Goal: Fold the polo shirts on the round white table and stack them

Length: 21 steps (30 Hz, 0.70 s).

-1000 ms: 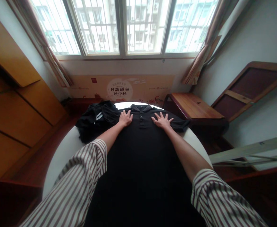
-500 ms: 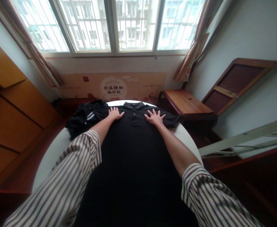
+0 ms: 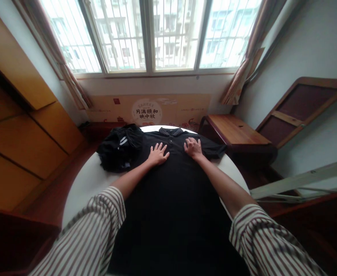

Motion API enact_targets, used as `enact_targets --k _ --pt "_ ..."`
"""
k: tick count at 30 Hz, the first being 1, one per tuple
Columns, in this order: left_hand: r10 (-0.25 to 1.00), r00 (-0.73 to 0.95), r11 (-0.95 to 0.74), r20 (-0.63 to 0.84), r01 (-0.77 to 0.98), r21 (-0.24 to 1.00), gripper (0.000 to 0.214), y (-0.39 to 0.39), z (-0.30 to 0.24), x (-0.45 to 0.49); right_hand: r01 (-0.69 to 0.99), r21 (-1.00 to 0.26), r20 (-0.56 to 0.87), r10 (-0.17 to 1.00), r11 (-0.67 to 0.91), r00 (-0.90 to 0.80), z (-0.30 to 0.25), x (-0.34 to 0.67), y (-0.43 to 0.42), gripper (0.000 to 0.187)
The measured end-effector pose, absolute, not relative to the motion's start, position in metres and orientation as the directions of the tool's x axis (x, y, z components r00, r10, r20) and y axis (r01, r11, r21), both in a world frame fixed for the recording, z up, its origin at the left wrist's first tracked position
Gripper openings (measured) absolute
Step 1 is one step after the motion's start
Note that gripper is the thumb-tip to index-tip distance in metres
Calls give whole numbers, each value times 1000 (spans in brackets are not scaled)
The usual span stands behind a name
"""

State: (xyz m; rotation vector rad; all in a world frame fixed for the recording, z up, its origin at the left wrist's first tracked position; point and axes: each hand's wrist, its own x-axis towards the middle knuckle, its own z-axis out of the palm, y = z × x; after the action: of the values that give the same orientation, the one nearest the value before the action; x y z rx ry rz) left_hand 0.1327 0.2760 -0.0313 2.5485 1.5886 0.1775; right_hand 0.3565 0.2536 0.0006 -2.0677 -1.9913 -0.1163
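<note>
A black polo shirt (image 3: 171,199) lies flat on a white round table (image 3: 88,191), its collar and buttons at the far end and a short sleeve (image 3: 216,151) out to the right. My left hand (image 3: 157,154) rests palm down on the chest, fingers apart. My right hand (image 3: 193,148) sits on the shirt near the placket and right shoulder, fingers bent and drawn together. Whether those fingers pinch the cloth is hidden. A bundled black garment (image 3: 119,148) with white stripes lies to the left of my left hand, against the shirt's left side.
A wooden side table (image 3: 234,130) stands beyond the table's right edge. A printed cardboard panel (image 3: 147,112) leans under the barred window (image 3: 148,36). Wooden cabinet doors (image 3: 21,142) fill the left side. A pale rail (image 3: 301,180) crosses the right.
Both hands have slid inward and nearer me across the shirt. The right hand's spread fingers have drawn together and bent. The view has shifted slightly with my head.
</note>
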Motion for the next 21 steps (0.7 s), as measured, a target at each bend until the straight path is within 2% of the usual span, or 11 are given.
enact_targets --k 3,6,9,13,15,18,20,21 --pt "898 437 -437 38 883 169 70 276 -29 134 989 -113 213 974 98 -72 1 339 218 45" --pt "897 439 -439 40 882 173 69 272 -25 135 968 -105 165 964 230 -211 -3 319 158 51" --pt "896 435 -443 88 876 191 63 266 -18 137 897 -184 61 916 401 -397 -4 304 82 59" --pt "858 481 -511 181 835 202 48 234 -10 132 820 -304 -74 846 485 -528 4 310 -9 66" --pt "792 584 -611 179 762 216 46 197 -6 117 820 -337 -114 844 463 -524 5 325 -44 71" --pt "615 774 -776 151 558 295 48 118 1 72 840 -332 -111 867 429 -487 -5 355 -89 86" --pt "532 842 -806 92 469 362 54 63 8 34 845 -284 -23 878 452 -477 -17 375 -113 91" --pt "501 863 -812 62 445 378 66 38 11 15 841 -244 61 873 483 -483 -23 383 -124 89"
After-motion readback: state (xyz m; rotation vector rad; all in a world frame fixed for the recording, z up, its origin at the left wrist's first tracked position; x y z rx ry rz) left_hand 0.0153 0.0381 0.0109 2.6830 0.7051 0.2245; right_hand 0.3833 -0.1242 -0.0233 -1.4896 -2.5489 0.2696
